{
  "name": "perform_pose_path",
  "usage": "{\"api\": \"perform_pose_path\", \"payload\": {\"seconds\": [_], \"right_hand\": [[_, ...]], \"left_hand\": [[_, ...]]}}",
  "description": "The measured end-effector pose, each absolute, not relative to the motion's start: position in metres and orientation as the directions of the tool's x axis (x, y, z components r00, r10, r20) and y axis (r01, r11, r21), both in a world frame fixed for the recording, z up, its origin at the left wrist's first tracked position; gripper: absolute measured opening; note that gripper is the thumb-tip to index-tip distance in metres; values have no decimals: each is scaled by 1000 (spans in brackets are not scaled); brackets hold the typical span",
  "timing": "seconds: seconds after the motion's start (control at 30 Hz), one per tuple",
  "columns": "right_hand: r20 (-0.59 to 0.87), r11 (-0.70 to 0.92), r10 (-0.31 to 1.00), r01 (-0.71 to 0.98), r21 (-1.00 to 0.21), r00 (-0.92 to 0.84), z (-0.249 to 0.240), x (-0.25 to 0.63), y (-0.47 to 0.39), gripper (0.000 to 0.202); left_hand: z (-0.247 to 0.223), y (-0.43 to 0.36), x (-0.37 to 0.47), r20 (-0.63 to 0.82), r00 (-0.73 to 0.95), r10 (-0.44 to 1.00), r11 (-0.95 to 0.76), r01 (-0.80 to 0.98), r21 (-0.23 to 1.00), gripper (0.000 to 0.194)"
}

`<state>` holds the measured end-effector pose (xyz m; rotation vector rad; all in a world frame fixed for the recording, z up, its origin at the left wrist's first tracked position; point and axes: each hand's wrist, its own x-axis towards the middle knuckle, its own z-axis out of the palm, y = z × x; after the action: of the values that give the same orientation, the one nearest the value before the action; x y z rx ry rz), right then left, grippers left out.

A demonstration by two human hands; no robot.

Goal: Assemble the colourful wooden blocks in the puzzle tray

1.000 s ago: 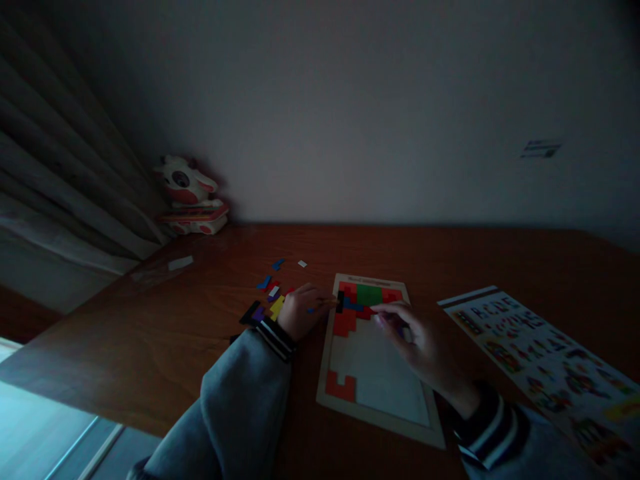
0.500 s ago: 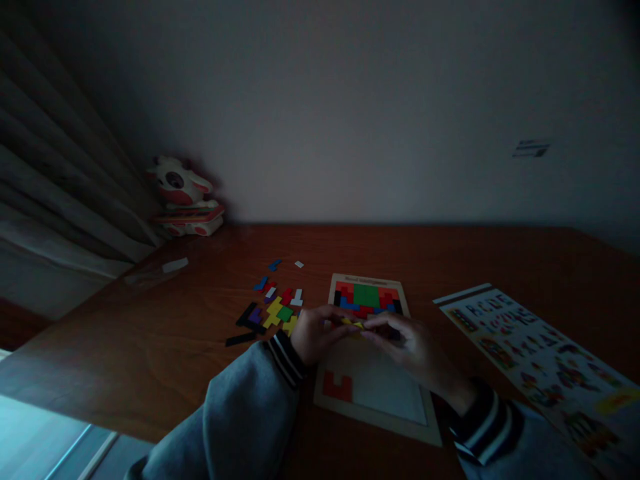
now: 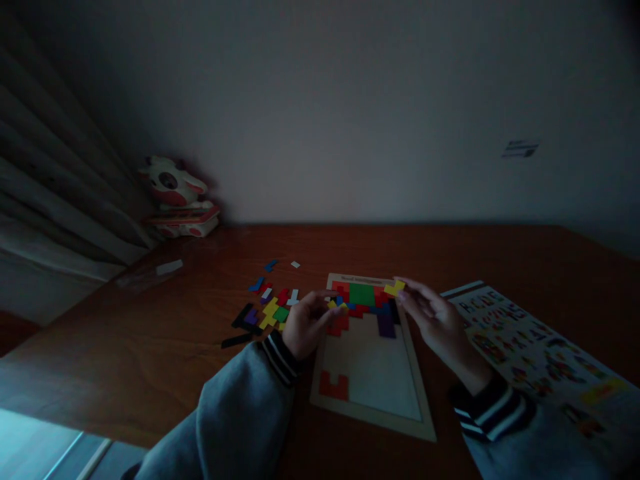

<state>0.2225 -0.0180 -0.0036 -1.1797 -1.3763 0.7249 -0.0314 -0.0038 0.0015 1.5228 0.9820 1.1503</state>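
Observation:
My left hand (image 3: 311,325) pinches a small yellow puzzle piece (image 3: 338,306) over the left side of the wooden puzzle board (image 3: 372,421). A second yellow puzzle piece (image 3: 395,289) is held between the fingertips of my right hand (image 3: 436,321), raised above the board's upper right. Fitted pieces fill the top of the board, among them a green block (image 3: 361,294) and a purple piece (image 3: 386,324). In the board's lower left corner lies a red-orange piece (image 3: 334,386). Left of the board, loose puzzle pieces (image 3: 270,312) in several colours are scattered, partly hidden by my left hand.
A printed pattern sheet (image 3: 543,357) lies right of the board. At the back left stands a cow-shaped toy (image 3: 177,197) beside the curtain (image 3: 60,153). A pale strip (image 3: 169,267) lies on the wooden table (image 3: 150,333), which meets the wall behind.
My hands were close together at yellow pieces over the board. They have moved apart, the right one up and to the right with a yellow piece, uncovering more of the board.

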Motion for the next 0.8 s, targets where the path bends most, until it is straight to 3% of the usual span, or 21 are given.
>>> {"api": "perform_pose_path", "payload": {"seconds": [0.13, 0.27, 0.43, 0.57, 0.8], "right_hand": [[336, 280, 927, 292, -915, 163, -7, 238, -14, 37], [388, 323, 918, 411, -853, 84, -4, 245, -22, 32], [461, 374, 888, 586, -719, -1, -5, 246, -31, 27], [538, 440, 843, 592, -676, -12, -8, 241, -32, 22], [535, 540, 817, 613, -577, -216, 5, 230, -38, 19]], "left_hand": [[1, -2, -34, 216, 259, 942, -261, 157, 952, 39], [-5, 1, -37, 285, 288, 914, -343, 175, 923, 31], [-14, 6, -39, 284, 263, 922, -319, 100, 943, 43], [-12, 8, -41, 296, 223, 929, -320, 80, 944, 31], [2, 4, -42, 422, 210, 882, -465, 254, 848, 27]]}}
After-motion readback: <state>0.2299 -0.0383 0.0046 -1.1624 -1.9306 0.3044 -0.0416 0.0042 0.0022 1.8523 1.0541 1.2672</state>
